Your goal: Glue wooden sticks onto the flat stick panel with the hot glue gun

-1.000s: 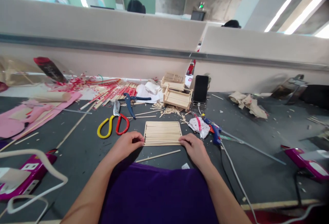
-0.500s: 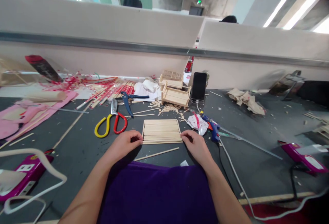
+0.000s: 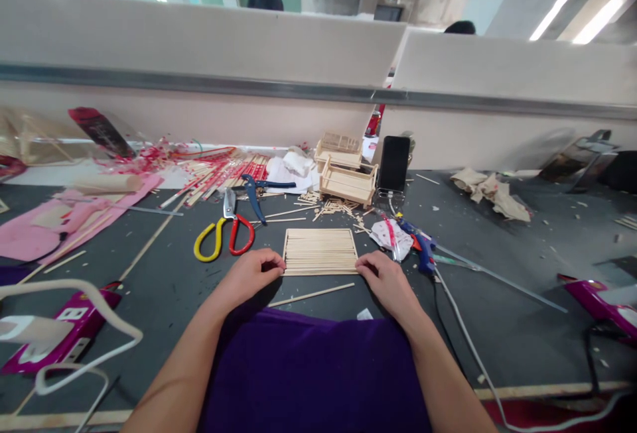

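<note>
Stick panel [image 3: 321, 252], pale and rectangular, lies flat on the dark table [image 3: 174, 307] straight in front of you in the head view, its slats running left to right inside a thin frame. Your left hand [image 3: 253, 276] is at its near left corner, with thumb and forefinger pinched together on the edge; your right hand [image 3: 385, 279] does likewise at the near right corner, fingertips closed on the frame there. Between you and the panel, one loose stick [image 3: 312, 294] lies at a slight slant, near the purple cloth [image 3: 318, 373] at your front, and a small white scrap [image 3: 365, 314] sits just beside that cloth, toward your right forearm. Beyond your left hand you have scissors [image 3: 229, 206] with one yellow and one red handle, and a blue cutter [image 3: 255, 201] just beside them. Past the panel's far edge is a scatter of short stick pieces [image 3: 334, 208], and behind it a little wooden bench [image 3: 347, 184] stands next to a dark-screened phone [image 3: 393, 163] propped upright. Beyond your right hand, crumpled white paper [image 3: 391, 237] lies near a blue glue gun [image 3: 424, 251], whose cord runs down past your right arm.
</note>
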The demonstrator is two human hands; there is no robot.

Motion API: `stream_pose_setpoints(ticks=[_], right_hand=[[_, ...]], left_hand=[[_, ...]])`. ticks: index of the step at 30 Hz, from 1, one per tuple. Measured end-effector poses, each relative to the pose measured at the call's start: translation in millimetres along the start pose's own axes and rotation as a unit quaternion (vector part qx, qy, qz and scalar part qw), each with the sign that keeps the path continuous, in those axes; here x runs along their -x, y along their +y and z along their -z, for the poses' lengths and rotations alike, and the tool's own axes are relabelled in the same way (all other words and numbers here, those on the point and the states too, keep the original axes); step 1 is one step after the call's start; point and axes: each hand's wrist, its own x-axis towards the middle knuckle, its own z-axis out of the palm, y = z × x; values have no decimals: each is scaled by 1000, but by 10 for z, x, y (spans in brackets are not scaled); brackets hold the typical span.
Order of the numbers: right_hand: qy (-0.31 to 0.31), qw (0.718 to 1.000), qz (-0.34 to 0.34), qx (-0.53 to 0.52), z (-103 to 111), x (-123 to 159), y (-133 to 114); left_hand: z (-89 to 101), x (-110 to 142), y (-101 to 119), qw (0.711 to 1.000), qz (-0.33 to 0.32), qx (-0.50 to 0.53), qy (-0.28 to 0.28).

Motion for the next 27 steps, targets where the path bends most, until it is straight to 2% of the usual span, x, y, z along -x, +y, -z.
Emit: stream_pose_setpoints(ticks=[18, 27], right_hand=[[1, 1000, -6, 0, -15, -3, 9], [0, 1000, -8, 3, -13, -7, 2]], left_hand=[[-19, 2, 10, 1000, 9, -8, -9], [-38, 0, -12, 1000, -12, -28, -6]])
